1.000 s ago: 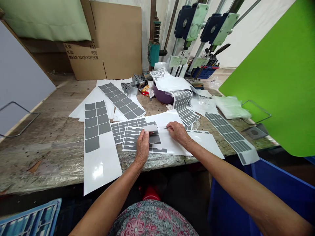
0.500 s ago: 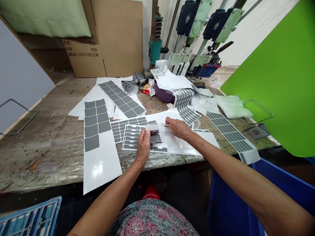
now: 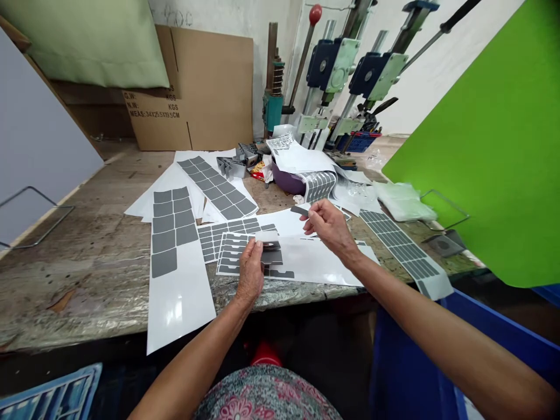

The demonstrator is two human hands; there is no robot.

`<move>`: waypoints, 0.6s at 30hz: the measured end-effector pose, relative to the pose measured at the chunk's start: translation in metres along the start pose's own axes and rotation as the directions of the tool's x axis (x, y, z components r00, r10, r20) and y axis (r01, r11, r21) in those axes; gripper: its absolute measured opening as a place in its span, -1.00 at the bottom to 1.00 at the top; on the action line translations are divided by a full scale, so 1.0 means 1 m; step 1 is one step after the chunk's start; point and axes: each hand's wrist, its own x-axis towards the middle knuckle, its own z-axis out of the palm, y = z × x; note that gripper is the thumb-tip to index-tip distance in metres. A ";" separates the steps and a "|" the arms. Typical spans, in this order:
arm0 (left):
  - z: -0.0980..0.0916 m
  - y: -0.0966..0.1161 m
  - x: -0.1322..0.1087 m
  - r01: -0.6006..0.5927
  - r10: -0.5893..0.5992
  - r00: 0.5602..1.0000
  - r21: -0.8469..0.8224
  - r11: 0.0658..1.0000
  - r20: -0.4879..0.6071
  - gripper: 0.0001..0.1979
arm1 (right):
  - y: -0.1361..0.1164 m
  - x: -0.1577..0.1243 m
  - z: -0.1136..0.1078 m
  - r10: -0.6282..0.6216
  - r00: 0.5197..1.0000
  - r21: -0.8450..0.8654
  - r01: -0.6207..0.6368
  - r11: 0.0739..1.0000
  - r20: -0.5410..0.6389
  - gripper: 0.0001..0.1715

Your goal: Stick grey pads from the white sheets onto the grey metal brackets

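My left hand (image 3: 251, 273) is closed on a bent grey metal piece (image 3: 273, 256), thumb on top. It holds the piece over a white sheet of dark grey notched stickers (image 3: 230, 254) near the bench's front edge. A dark grey sticker (image 3: 299, 210) sticks out to the left from the pinched fingertips of my right hand (image 3: 331, 230). That hand is raised above the glossy bare part of the white backing sheet (image 3: 324, 262), to the right of the metal piece and apart from it.
More sticker sheets lie left (image 3: 175, 303), behind (image 3: 219, 186) and right (image 3: 402, 245). A purple bowl (image 3: 286, 179) stands under papers, beside metal brackets (image 3: 231, 166). Hand presses (image 3: 324, 70) and a cardboard box (image 3: 214, 93) are at the back. A blue crate (image 3: 411, 350) sits below right.
My right hand has moved up and right, away from the metal piece, and the sticker in its fingers now shows plainly. My left hand keeps its hold. The camera view has tilted up slightly.
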 end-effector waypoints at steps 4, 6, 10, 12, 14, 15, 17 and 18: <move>-0.001 0.026 -0.028 0.082 -0.073 0.990 -0.068 0.994 0.122 -0.58 | -0.033 -0.057 -0.003 -0.019 1.000 0.441 0.010 0.897 0.017 -0.83; -0.005 0.039 -0.045 0.140 -0.125 0.973 -0.066 0.988 0.191 -0.61 | -0.047 -0.079 -0.003 0.023 0.989 0.506 -0.094 0.857 0.144 -0.84; -0.017 0.056 -0.073 0.274 -0.252 0.896 -0.009 0.962 0.365 -0.70 | -0.056 -0.102 0.002 0.050 0.977 0.447 -0.140 0.883 0.207 -0.89; -0.025 0.059 -0.081 0.281 -0.279 0.871 0.056 0.958 0.404 -0.75 | -0.053 -0.107 0.006 0.059 0.977 0.442 -0.147 0.885 0.207 -0.90; -0.032 0.060 -0.086 0.225 -0.268 0.872 0.151 0.963 0.409 -0.78 | -0.050 -0.110 0.010 0.074 0.974 0.460 -0.168 0.872 0.214 -0.91; -0.036 0.060 -0.088 0.183 -0.251 0.880 0.200 0.963 0.402 -0.78 | -0.049 -0.112 0.012 0.080 0.973 0.463 -0.174 0.869 0.216 -0.91; -0.039 0.060 -0.092 0.082 -0.189 0.908 0.284 0.955 0.373 -0.76 | -0.048 -0.115 0.014 0.084 0.974 0.440 -0.172 0.881 0.212 -0.91; -0.039 0.061 -0.093 0.039 -0.158 0.921 0.320 0.947 0.357 -0.75 | -0.049 -0.117 0.015 0.087 0.975 0.423 -0.168 0.890 0.206 -0.91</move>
